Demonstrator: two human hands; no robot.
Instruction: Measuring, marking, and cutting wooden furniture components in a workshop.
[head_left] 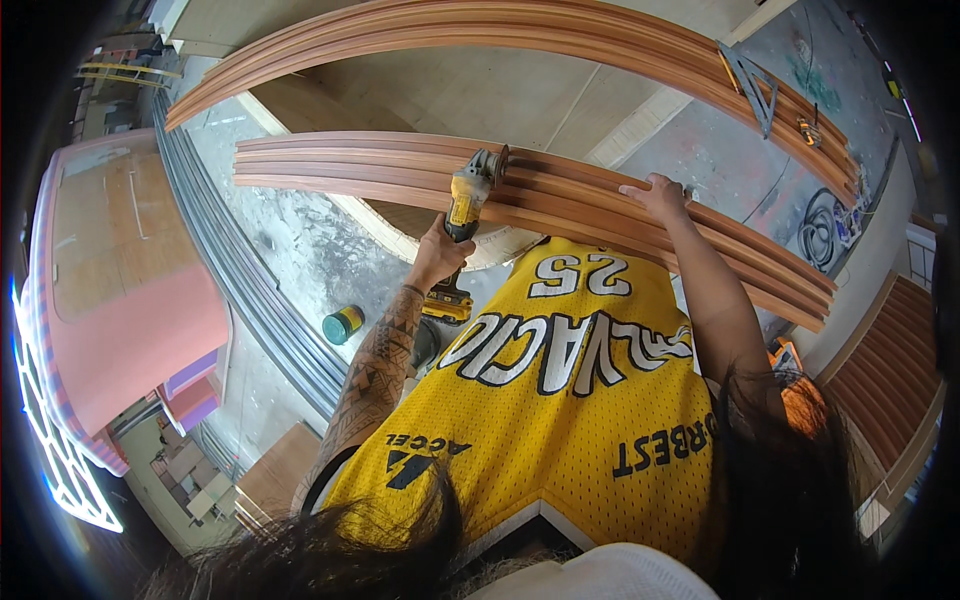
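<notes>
My left hand (438, 255) is wrapped round the dark grip of a yellow and black cordless angle grinder (468, 195), whose battery hangs below my wrist. The grinder's metal head and disc sit at the face of a long ribbed wood-toned slat panel (350, 162). I cannot tell whether the disc touches it. Across my front, the panel runs from far left to near right. Farther right along it, my right hand (662, 198) lies on its upper side with fingers apart, holding no tool.
A second ribbed panel (450, 28) arches across the far side, with a triangular square (755, 92) on it. Long grey metal lengths (235, 275) lie at left beside a pink structure (130, 310). A green can (343, 325) stands on the floor; coiled cable (820, 228) is at right.
</notes>
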